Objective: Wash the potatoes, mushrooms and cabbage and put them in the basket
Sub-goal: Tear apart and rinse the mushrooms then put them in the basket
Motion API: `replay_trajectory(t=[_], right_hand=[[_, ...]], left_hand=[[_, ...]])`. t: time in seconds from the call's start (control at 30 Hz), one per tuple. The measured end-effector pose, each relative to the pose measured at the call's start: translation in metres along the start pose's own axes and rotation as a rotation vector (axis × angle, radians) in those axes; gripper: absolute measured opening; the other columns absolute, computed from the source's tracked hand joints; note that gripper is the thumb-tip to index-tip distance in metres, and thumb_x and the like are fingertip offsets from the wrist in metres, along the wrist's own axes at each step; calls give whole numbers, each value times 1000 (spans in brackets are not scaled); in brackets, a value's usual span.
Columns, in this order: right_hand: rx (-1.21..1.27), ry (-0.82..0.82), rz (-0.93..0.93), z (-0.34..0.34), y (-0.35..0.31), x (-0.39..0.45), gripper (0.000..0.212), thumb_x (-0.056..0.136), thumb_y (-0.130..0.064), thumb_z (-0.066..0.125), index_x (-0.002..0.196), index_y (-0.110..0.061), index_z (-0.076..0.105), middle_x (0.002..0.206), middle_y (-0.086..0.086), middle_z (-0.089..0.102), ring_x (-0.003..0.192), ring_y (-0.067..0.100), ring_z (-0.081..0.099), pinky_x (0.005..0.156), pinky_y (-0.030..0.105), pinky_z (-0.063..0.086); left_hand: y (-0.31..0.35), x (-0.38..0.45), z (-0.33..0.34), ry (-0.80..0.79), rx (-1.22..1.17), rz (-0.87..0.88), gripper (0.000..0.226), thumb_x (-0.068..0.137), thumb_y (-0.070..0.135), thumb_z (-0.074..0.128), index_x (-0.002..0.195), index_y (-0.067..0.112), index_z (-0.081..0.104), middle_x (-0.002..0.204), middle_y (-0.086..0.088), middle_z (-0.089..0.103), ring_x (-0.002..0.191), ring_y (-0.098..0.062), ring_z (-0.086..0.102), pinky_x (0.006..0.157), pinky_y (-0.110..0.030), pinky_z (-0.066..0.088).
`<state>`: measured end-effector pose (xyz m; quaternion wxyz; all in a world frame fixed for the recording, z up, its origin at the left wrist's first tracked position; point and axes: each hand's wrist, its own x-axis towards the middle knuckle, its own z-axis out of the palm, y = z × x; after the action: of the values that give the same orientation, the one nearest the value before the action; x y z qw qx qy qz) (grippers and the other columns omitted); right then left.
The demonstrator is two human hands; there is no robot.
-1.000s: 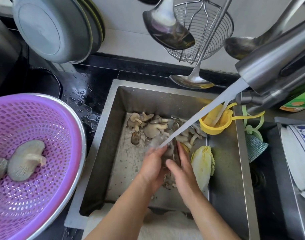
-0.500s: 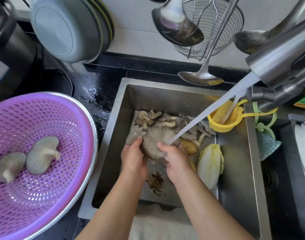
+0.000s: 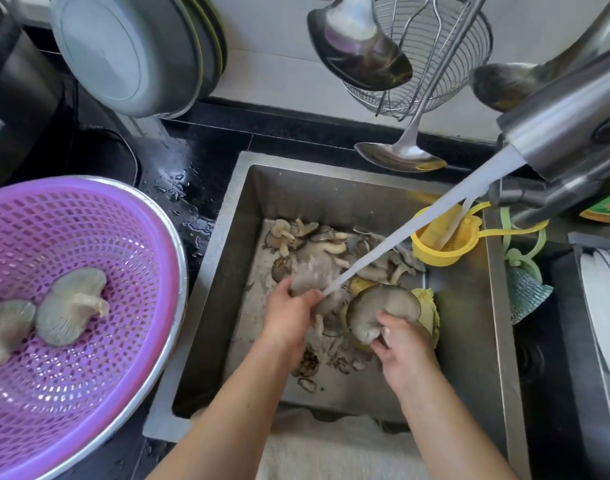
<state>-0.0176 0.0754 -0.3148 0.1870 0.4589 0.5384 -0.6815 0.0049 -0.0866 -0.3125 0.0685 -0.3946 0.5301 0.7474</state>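
Over the steel sink (image 3: pixel 469 358) my left hand (image 3: pixel 289 313) grips a grey oyster mushroom (image 3: pixel 312 275) under the running water stream (image 3: pixel 417 225). My right hand (image 3: pixel 405 348) holds a second, larger oyster mushroom (image 3: pixel 383 306) by its stem, beside the stream. Several more mushrooms (image 3: pixel 331 240) lie at the back of the sink floor. A pale cabbage (image 3: pixel 430 313) lies mostly hidden behind the right-hand mushroom, and a yellow potato (image 3: pixel 359 284) peeks out next to it. The purple basket (image 3: pixel 88 237) on the left counter holds two washed mushrooms (image 3: pixel 67 303).
The steel faucet (image 3: pixel 566 126) juts in from the right. A yellow strainer (image 3: pixel 442 244) hangs on the sink's right wall. Ladles (image 3: pixel 359 46) and a wire skimmer (image 3: pixel 435 57) hang over the back. Metal bowls (image 3: pixel 130 53) lean at back left. A white towel (image 3: pixel 331 448) covers the front edge.
The two hands have parted: the one large mushroom under the stream is now two pieces, one in each hand. The right hand moved right with its piece.
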Motion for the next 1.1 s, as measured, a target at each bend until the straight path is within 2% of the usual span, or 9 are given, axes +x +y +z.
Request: replay_trajectory(t=[0.1,0.17,0.37,0.57,0.7,0.77,0.83,0.97,1.1], right_hand=[[-60,-23,-26,-5,-6,3,16,95,2,65,102,-13,66,107,12,73,98,27,69,91,46,57],[-90,-14,-36,-6,-9,0,15,96,2,63,99,-13,65,101,10,72,92,25,68,81,41,56],[-413,-110,-86,10,2,-22,15,91,-10,69,104,-16,64,105,12,73,95,29,69,95,51,57],[-804,-144,-261,37,-5,-67,12,97,-23,61,108,-20,59,108,6,67,97,27,63,89,43,56],[-964,-255,-585,45,-17,-151,13,95,-29,65,89,-18,62,79,3,66,74,24,63,66,37,50],[-853,-305,-724,65,-29,-190,20,94,-30,67,83,-15,59,75,2,63,67,21,59,61,36,45],[-766,-354,-751,102,-33,-211,19,92,-29,70,92,-11,62,84,4,67,76,23,63,70,38,51],[-940,-516,-678,178,0,-220,31,92,-33,65,118,-16,62,109,4,69,103,29,66,92,45,55],[-901,-411,-749,159,18,-207,18,97,-18,56,110,-19,68,107,0,64,93,17,60,86,32,50]], left_hand=[[0,-3,16,-127,485,231,27,95,-1,67,100,25,72,94,11,76,91,-5,72,80,-17,54],[1,-7,22,-161,565,260,32,94,-4,65,97,27,74,95,14,75,95,-3,71,88,-19,55],[11,-24,5,201,187,-44,20,95,7,71,113,14,70,100,-4,76,96,-23,74,94,-41,60],[51,-89,-24,323,606,192,12,99,14,62,97,23,54,92,5,66,88,-19,64,73,-33,48],[97,-142,-59,409,434,397,16,94,14,72,98,24,62,88,9,69,79,2,65,66,-10,46],[126,-162,-90,511,277,477,15,92,12,73,98,22,64,87,4,71,79,-6,68,73,-22,55],[149,-166,-130,644,228,458,15,91,11,72,97,22,64,91,-2,72,84,-20,71,73,-38,58],[171,-152,-201,784,339,262,23,85,16,67,108,15,67,97,-9,75,91,-29,73,67,-35,56],[164,-152,-213,782,895,3,57,94,26,62,148,13,50,145,-24,51,138,-44,41,112,-52,37]])
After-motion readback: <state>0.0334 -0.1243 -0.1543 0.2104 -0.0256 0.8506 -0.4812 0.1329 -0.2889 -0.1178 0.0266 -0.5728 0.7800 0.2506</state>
